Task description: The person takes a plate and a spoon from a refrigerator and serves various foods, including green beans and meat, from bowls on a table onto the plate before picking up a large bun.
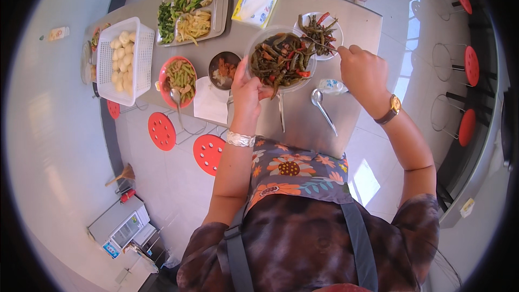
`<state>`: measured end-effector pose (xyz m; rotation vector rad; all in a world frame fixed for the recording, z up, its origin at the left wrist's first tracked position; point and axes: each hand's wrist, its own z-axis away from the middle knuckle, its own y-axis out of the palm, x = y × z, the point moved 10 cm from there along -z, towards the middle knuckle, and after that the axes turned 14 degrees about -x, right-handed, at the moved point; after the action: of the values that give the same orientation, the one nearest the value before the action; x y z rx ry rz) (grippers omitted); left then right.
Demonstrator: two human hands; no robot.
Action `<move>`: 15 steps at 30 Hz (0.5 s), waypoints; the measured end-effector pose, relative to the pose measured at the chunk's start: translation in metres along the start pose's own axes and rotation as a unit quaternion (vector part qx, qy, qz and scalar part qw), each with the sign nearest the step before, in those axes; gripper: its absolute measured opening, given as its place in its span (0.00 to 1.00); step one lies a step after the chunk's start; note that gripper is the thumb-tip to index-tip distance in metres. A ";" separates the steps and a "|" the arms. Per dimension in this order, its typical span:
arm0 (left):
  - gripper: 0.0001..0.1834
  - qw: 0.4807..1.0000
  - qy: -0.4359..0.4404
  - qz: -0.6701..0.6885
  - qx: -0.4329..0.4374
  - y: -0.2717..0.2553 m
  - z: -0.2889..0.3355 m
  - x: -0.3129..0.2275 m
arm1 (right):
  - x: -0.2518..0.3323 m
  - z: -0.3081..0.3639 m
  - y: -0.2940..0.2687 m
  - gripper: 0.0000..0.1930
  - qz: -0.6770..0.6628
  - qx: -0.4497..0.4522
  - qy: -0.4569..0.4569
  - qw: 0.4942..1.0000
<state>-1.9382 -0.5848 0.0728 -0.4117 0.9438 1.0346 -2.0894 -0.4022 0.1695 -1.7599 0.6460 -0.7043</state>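
My left hand [247,94] grips the near-left side of a clear plastic bowl [309,80], tilted and raised over the table. It is full of dark green and red pickled peppers [281,64]. In my right hand [363,73] is a thin, slim-handled utensil [324,46], pointing left toward the bowl's far-right rim. Its tip is lost among the peppers, so I cannot tell its exact kind. Just beyond, a white plate [339,42] bears more of these peppers. A metal spoon [323,111] and a small wrapped packet [332,86] lie on the near side of my right hand.
The metal table [303,121] also carries a tissue pack [256,2], a compartment tray [219,16] of vegetables, a white basket [141,57] of pale round food, a red bowl [163,78], a dark bowl [212,70] and a napkin [211,101]. Red stools [209,154] surround it.
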 end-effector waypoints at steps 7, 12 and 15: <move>0.36 0.997 0.047 -0.016 -0.053 -0.004 0.017 0.003 | 0.027 0.006 0.003 0.05 0.048 0.125 -0.011 0.991; 0.34 0.998 0.061 0.031 -0.015 -0.001 0.019 0.009 | 0.017 0.002 0.032 0.06 -0.009 0.121 0.033 0.992; 0.34 0.998 0.050 0.026 -0.016 -0.007 0.018 0.013 | 0.022 0.007 0.042 0.07 -0.076 0.118 0.046 0.989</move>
<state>-1.9212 -0.5688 0.0709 -0.4714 1.0336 1.0856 -2.0730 -0.4253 0.1307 -1.5750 0.4713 -0.9322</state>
